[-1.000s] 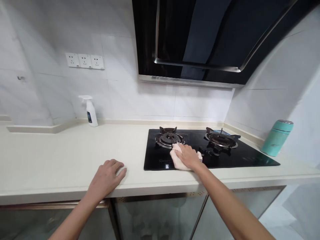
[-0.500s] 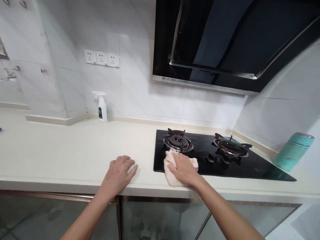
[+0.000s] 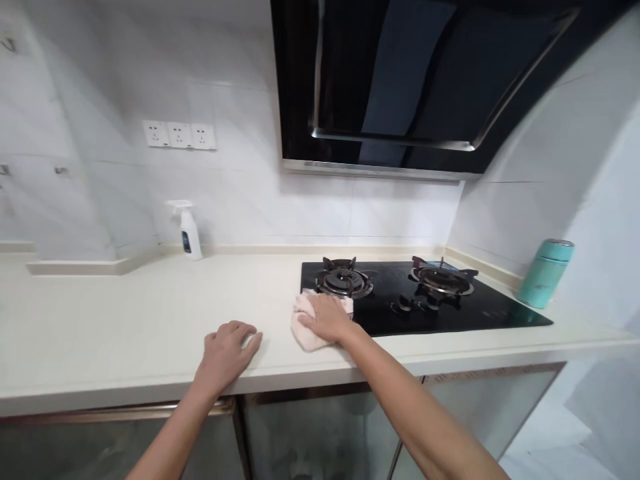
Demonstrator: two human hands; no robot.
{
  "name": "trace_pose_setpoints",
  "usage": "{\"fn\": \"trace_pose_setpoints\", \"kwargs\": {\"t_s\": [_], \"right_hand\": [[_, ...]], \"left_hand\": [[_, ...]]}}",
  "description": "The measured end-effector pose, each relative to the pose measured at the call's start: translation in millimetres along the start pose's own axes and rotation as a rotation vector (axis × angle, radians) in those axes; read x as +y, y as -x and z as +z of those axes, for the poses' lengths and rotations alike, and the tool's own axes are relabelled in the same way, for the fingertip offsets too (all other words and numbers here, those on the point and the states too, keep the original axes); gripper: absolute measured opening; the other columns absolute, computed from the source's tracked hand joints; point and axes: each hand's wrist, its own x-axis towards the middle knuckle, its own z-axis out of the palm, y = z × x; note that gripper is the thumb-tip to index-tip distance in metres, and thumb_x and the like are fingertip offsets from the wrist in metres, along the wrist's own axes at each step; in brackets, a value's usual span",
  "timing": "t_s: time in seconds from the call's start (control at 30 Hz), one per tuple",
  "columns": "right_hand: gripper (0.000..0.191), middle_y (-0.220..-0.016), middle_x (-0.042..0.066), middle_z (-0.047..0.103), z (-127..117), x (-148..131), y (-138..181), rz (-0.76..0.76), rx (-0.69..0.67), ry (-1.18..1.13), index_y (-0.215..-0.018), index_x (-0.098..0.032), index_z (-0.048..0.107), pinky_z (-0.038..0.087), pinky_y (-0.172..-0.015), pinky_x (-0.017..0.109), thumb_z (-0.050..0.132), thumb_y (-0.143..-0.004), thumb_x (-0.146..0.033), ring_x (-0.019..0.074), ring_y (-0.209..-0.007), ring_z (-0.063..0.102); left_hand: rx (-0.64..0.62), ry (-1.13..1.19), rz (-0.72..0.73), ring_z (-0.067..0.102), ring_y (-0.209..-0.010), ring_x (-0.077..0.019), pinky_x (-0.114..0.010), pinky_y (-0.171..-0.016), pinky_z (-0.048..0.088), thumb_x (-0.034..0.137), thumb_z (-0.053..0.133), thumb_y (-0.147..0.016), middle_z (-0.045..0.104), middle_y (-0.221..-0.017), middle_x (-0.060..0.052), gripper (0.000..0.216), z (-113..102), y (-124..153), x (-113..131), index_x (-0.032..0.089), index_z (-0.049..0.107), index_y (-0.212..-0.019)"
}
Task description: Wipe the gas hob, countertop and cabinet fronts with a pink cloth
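My right hand (image 3: 327,317) presses a pale pink cloth (image 3: 303,328) flat at the front left corner of the black gas hob (image 3: 475,313), half on the glass and half on the cream countertop (image 3: 125,320). Its fingers lie spread over the cloth. My left hand (image 3: 227,350) rests palm down on the countertop near the front edge, a short way left of the cloth, fingers slightly curled and holding nothing. The hob's left burner (image 3: 344,279) sits just behind the cloth.
A white spray bottle (image 3: 189,230) stands at the back wall on the left. A teal flask (image 3: 545,273) stands right of the hob by the side wall. A black range hood (image 3: 400,87) hangs low over the hob. Glass-fronted cabinets (image 3: 320,433) lie under the counter.
My right hand has slid the cloth leftward from the middle front of the hob to its left corner and onto the counter. My left hand has stayed put.
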Motion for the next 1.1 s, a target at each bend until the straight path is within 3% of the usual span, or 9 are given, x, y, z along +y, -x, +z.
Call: {"fn": "trace_pose_setpoints", "kwargs": {"t_s": [0.17, 0.27, 0.4, 0.5, 0.6, 0.7, 0.83, 1.0, 1.1], "right_hand": [[0.059, -0.131, 0.006, 0.066, -14.6, 37.1, 63.4, -0.103, 0.109, -0.100, -0.142, -0.029, 0.057, 0.039, -0.103, 0.038, 0.062, -0.092, -0.062, 0.0272, -0.120, 0.057], [0.046, -0.122, 0.003, 0.069, -27.7, 83.7, 99.4, 0.043, 0.197, -0.074, -0.128, -0.031, 0.064, 0.042, -0.098, 0.036, 0.061, -0.093, -0.060, 0.0256, -0.113, 0.059], [0.052, -0.130, 0.010, 0.067, -47.3, 164.9, 142.4, 0.233, 0.254, -0.035, -0.133, -0.023, 0.063, 0.042, -0.102, 0.040, 0.057, -0.095, -0.058, 0.0293, -0.117, 0.059], [0.054, -0.134, 0.015, 0.064, -60.6, 221.5, 164.3, 0.434, 0.309, 0.056, -0.137, -0.021, 0.064, 0.038, -0.108, 0.049, 0.051, -0.098, -0.056, 0.0341, -0.125, 0.055], [0.053, -0.146, 0.018, 0.053, -69.1, 255.0, 173.6, 0.656, 0.384, 0.264, -0.136, -0.026, 0.066, 0.033, -0.111, 0.059, 0.050, -0.099, -0.060, 0.0395, -0.135, 0.045], [0.054, -0.144, 0.019, 0.051, -72.2, 258.6, 173.3, 0.770, 0.392, 0.319, -0.139, -0.029, 0.065, 0.035, -0.107, 0.063, 0.051, -0.099, -0.063, 0.0433, -0.131, 0.046], [0.061, -0.134, 0.019, 0.056, -67.2, 228.5, 170.4, 0.777, 0.335, 0.254, -0.146, -0.028, 0.059, 0.041, -0.099, 0.060, 0.047, -0.099, -0.065, 0.0430, -0.122, 0.051], [0.058, -0.134, 0.012, 0.056, -49.3, 181.9, 174.8, 0.499, 0.303, 0.188, -0.147, -0.036, 0.057, 0.042, -0.100, 0.049, 0.053, -0.096, -0.064, 0.0333, -0.119, 0.051], [0.054, -0.133, 0.010, 0.056, -45.6, 180.6, 183.1, 0.297, 0.300, 0.124, -0.145, -0.035, 0.058, 0.041, -0.102, 0.043, 0.055, -0.096, -0.057, 0.0294, -0.117, 0.051]], "left_hand": [[-0.048, -0.023, -0.033, 0.062, -0.126, -0.0317, -0.049, -0.104, 0.043, 0.054, 0.043, -0.092, 0.074, -0.127, -0.009, 0.046, -2.7, -6.0, -3.2, 0.028, 0.078, -0.107], [-0.045, -0.042, -0.016, 0.064, -0.122, -0.0325, -0.048, -0.102, 0.046, 0.056, 0.041, -0.093, 0.075, -0.125, -0.009, 0.049, -3.4, -7.7, -4.5, 0.027, 0.079, -0.106], [-0.067, -0.068, 0.009, 0.064, -0.121, -0.0333, -0.048, -0.099, 0.047, 0.055, 0.040, -0.096, 0.075, -0.125, -0.010, 0.048, -2.3, -8.5, -6.6, 0.028, 0.079, -0.105], [-0.074, -0.092, 0.005, 0.063, -0.123, -0.0333, -0.047, -0.098, 0.047, 0.054, 0.040, -0.096, 0.074, -0.127, -0.011, 0.048, -1.0, -9.5, -7.1, 0.028, 0.079, -0.107], [-0.080, -0.107, -0.003, 0.063, -0.125, -0.0329, -0.048, -0.099, 0.046, 0.053, 0.041, -0.097, 0.074, -0.128, -0.011, 0.046, -2.5, -9.8, -4.4, 0.028, 0.078, -0.107], [-0.109, -0.101, -0.012, 0.061, -0.126, -0.0333, -0.051, -0.102, 0.044, 0.051, 0.041, -0.098, 0.072, -0.130, -0.011, 0.046, -7.1, -9.0, 1.1, 0.027, 0.078, -0.109], [-0.135, -0.093, -0.022, 0.060, -0.128, -0.0339, -0.054, -0.106, 0.042, 0.050, 0.039, -0.100, 0.071, -0.132, -0.011, 0.047, -10.9, -9.9, 5.5, 0.025, 0.077, -0.111], [-0.153, -0.129, -0.023, 0.059, -0.128, -0.0336, -0.054, -0.106, 0.041, 0.051, 0.042, -0.098, 0.071, -0.134, -0.009, 0.044, -4.8, -14.9, -1.7, 0.028, 0.077, -0.113], [-0.146, -0.145, -0.024, 0.060, -0.128, -0.0321, -0.052, -0.105, 0.043, 0.051, 0.041, -0.098, 0.072, -0.135, -0.006, 0.043, -0.9, -16.7, -8.0, 0.031, 0.077, -0.112]]}}
